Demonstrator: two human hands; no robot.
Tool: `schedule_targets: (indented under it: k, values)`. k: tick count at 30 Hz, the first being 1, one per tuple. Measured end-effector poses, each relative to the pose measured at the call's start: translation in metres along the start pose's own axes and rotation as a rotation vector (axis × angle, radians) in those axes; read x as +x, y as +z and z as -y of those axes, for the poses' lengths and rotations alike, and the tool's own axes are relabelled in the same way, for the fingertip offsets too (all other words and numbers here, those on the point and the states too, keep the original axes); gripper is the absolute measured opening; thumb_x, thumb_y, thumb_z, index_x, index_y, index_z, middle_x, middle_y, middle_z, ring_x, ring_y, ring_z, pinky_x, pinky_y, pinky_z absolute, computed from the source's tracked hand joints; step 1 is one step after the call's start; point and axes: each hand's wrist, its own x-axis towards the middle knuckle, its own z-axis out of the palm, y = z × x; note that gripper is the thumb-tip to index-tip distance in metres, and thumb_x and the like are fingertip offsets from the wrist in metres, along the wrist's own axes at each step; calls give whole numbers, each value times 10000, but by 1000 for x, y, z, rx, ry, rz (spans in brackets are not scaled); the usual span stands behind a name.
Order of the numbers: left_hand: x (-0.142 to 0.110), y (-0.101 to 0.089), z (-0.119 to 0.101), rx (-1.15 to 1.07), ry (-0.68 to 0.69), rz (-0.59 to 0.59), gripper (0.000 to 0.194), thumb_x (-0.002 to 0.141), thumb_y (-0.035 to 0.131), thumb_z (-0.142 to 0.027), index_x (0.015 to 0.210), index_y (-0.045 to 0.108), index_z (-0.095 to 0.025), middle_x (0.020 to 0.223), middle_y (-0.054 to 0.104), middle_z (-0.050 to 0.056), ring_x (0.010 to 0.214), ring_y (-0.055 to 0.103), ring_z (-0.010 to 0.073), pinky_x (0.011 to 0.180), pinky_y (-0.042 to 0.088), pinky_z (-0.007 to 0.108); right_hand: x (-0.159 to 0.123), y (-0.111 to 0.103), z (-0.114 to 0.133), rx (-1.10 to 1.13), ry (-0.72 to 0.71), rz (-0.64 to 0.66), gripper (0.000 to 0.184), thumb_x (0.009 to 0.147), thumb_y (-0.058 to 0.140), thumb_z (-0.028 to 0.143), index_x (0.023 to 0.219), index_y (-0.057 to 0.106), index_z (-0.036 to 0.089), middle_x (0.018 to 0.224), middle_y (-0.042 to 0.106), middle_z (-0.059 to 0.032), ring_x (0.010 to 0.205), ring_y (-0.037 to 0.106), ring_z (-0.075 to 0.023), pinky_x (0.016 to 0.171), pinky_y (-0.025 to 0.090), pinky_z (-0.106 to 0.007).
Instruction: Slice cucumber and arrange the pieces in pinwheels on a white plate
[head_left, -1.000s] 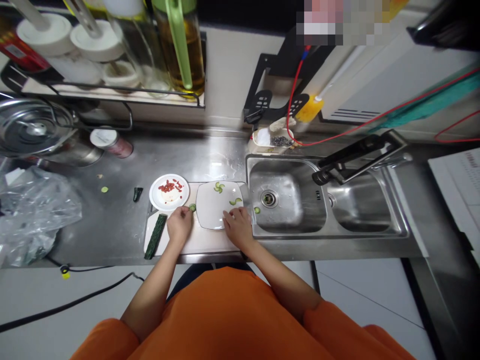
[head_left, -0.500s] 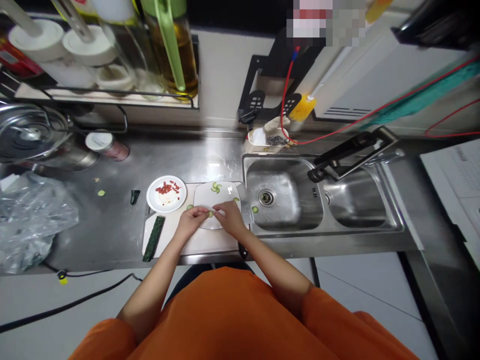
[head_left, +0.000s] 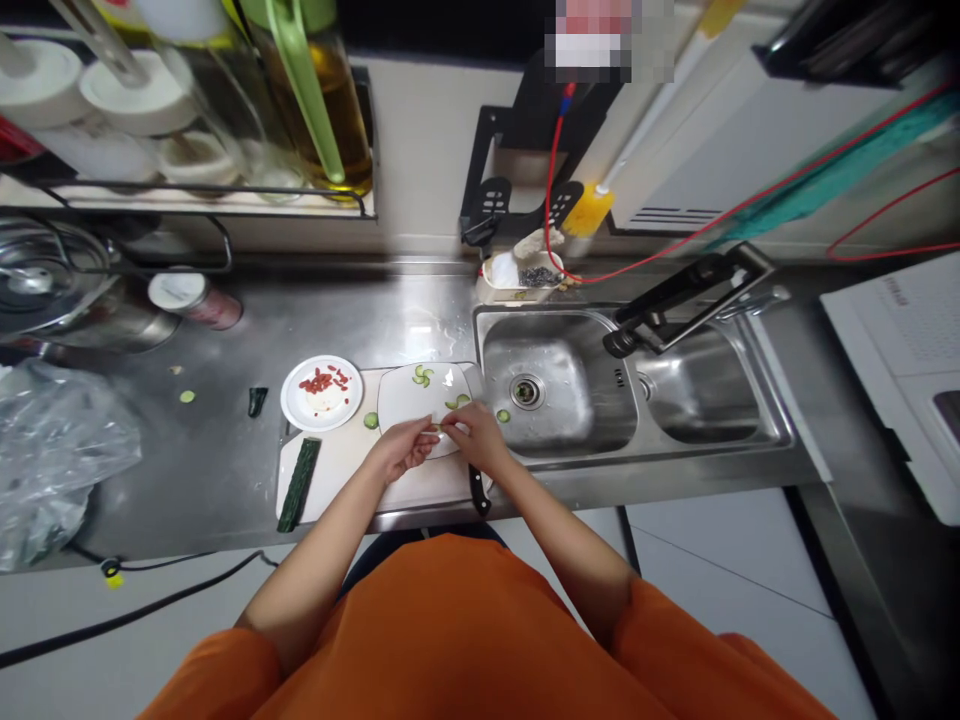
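Over a white square plate (head_left: 394,395), my left hand (head_left: 403,450) and my right hand (head_left: 478,438) meet, fingertips pinched together on a small cucumber slice (head_left: 436,428). The fingers hide most of that slice. Farther up the plate, several cucumber pieces lie in a curved pinwheel (head_left: 423,376). More cut slices (head_left: 458,401) rest just beyond my right fingers. A round cucumber slice (head_left: 371,420) sits left of the plate on the white cutting board (head_left: 345,490). Below my right hand, a knife's black handle (head_left: 480,492) sticks out, its blade mostly hidden.
A cucumber length (head_left: 298,485) lies on the board's left side. Behind it stands a round white dish (head_left: 288,395) with red berries. A dark cucumber end (head_left: 257,401) and a plastic bag (head_left: 67,430) are farther left. The double sink (head_left: 559,440) adjoins on the right.
Both hands have shifted slightly right relative to the plate, uncovering the round slice on the left. My left fingers have turned more palm-up. The camera view has moved a little.
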Motion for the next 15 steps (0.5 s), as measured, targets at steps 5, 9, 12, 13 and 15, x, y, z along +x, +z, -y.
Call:
schedule_targets:
  k: [5, 9, 12, 13, 15]
  values:
    - [8, 6, -1, -92, 18, 53, 140, 672, 699, -158, 770, 609, -112, 645, 630, 33, 486, 529, 47, 402, 340, 121, -7, -5, -6, -42, 31, 5, 70, 799, 627, 220, 756, 680, 204, 709, 660, -2, 740, 532, -150, 791, 350, -291]
    - [15, 7, -1, -47, 82, 41, 271, 582, 743, -113, 836, 650, -110, 630, 625, 20, 484, 521, 44, 420, 344, 130, -10, -5, -13, -85, 79, -3, 88, 803, 616, 234, 751, 679, 200, 718, 665, 3, 727, 522, -142, 782, 347, -274]
    - [22, 10, -2, 3, 131, 11, 323, 537, 772, -149, 841, 670, -105, 630, 631, 26, 511, 532, 57, 451, 360, 154, -9, -5, -17, -130, 148, -2, 119, 809, 597, 242, 734, 676, 195, 720, 667, 5, 707, 522, -136, 787, 341, -271]
    - [24, 11, -2, 35, 152, -5, 323, 528, 775, -164, 828, 673, -105, 618, 627, 24, 510, 529, 62, 451, 352, 162, -8, -5, -18, -150, 180, -1, 129, 810, 589, 244, 727, 676, 195, 718, 666, 6, 702, 521, -135, 790, 339, -272]
    - [30, 13, -3, 127, 210, -41, 310, 526, 772, -198, 806, 675, -109, 585, 615, 11, 486, 505, 63, 445, 329, 177, -7, -4, -20, -192, 262, -4, 149, 814, 575, 260, 726, 679, 199, 716, 665, 3, 716, 523, -142, 783, 338, -273]
